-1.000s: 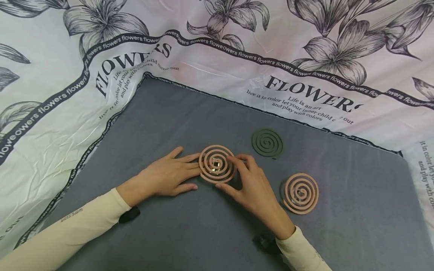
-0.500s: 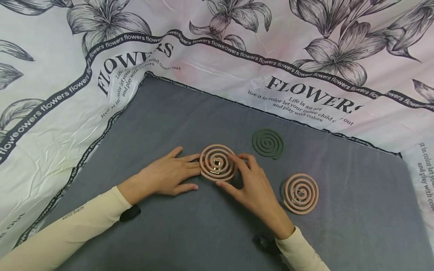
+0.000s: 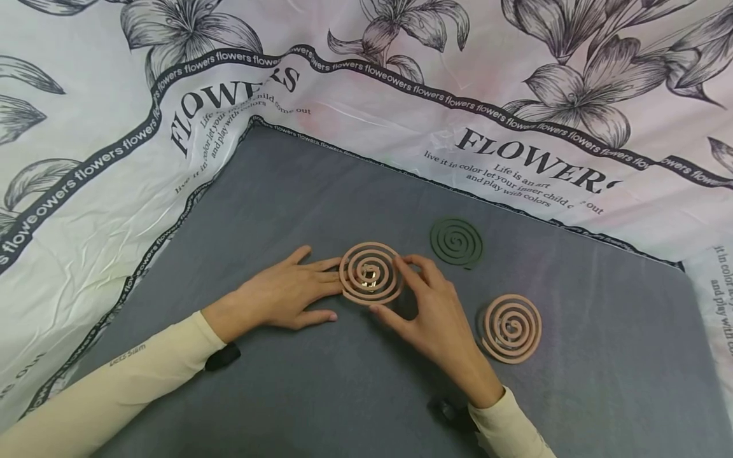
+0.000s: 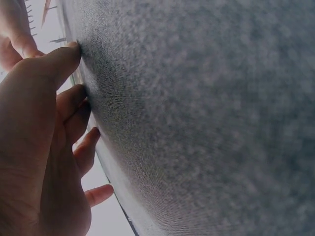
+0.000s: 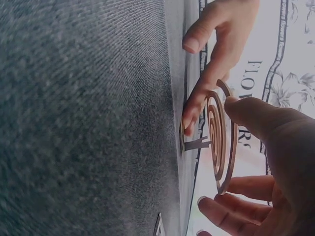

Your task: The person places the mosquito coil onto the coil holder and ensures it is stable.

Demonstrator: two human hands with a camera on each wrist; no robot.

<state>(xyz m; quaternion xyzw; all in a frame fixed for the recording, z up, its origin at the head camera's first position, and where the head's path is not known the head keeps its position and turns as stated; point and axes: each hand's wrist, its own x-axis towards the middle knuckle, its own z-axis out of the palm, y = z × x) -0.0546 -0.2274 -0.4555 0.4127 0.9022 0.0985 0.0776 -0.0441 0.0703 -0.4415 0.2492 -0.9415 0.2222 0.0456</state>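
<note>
A brown mosquito coil (image 3: 371,275) is held raised over the grey cloth. My right hand (image 3: 432,312) pinches its right edge between thumb and fingers; in the right wrist view the coil (image 5: 216,137) stands edge-on, its outer turn sagging away from the inner ones. Beneath its centre is a small metal stand (image 5: 198,144), its upright tip right at the coil. My left hand (image 3: 289,289) lies palm down with fingers spread, its fingertips reaching under the coil at the stand's base. The left wrist view shows the left fingers (image 4: 66,61) against the cloth.
A second brown coil (image 3: 513,329) sits on a metal stand to the right. Behind the right hand, a dark green coil (image 3: 456,242) lies flat. A white flower-printed sheet (image 3: 366,102) borders the grey cloth (image 3: 321,394) at the back and left.
The brown coil has tilted and shifted very slightly over its stand, still in the right hand's grip. Both hands keep nearly the same places. The head view has moved a little.
</note>
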